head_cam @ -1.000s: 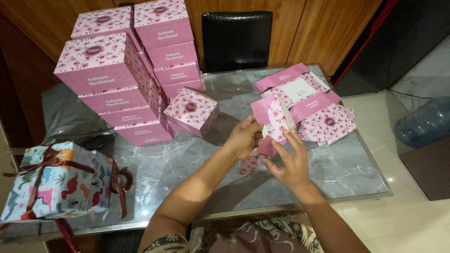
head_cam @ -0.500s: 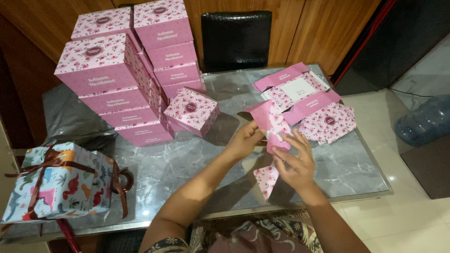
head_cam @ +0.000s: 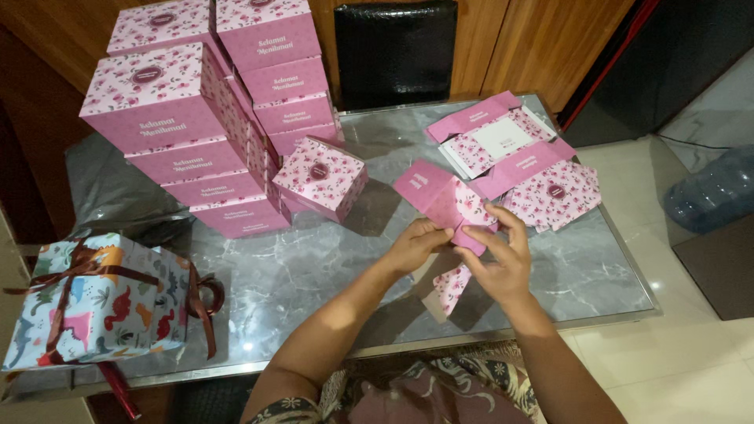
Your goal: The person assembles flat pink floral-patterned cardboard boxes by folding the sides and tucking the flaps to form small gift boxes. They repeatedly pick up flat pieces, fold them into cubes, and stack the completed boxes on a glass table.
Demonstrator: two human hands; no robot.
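Patterned lap fabric (head_cam: 424, 396) at bottom edge, nearest camera. Above desk (head_cam: 298, 275) front half: left hand (head_cam: 415, 245) and right hand (head_cam: 503, 263), both pinching a flat pink floral box blank (head_cam: 448, 206). Left fingers (head_cam: 430, 229) curled closed on blank's middle fold; right fingers (head_cam: 493, 234) half-curled, thumb and index clamped on same fold from other side. Blank's long axis diagonal: plain pink panel pointing up-left away from hands, floral flap (head_cam: 452, 289) hanging down toward desk front edge, below hands. Blank partly folded, held off surface.

Left of hands, at desk's front-left corner: wrapped gift box (head_cam: 94, 302), dinosaur paper, brown ribbon, closed, contents hidden. Just behind-left of hands: single assembled pink box (head_cam: 320, 179), lid shut, tilted corner-on. Behind that: stacked pink boxes (head_cam: 188, 118), two columns, all closed, contents not visible. Behind-right of hands: pile of flat unfolded blanks (head_cam: 510, 161), overlapping, near desk's right edge.

Desk top grey marble-look, glossy, metal rim. Black chair back (head_cam: 395, 51) behind desk's far edge. Wood-panelled wall (head_cam: 542, 39) beyond. Right of desk: pale tiled floor (head_cam: 667, 353), clear water jug (head_cam: 711, 192) lying on its side.
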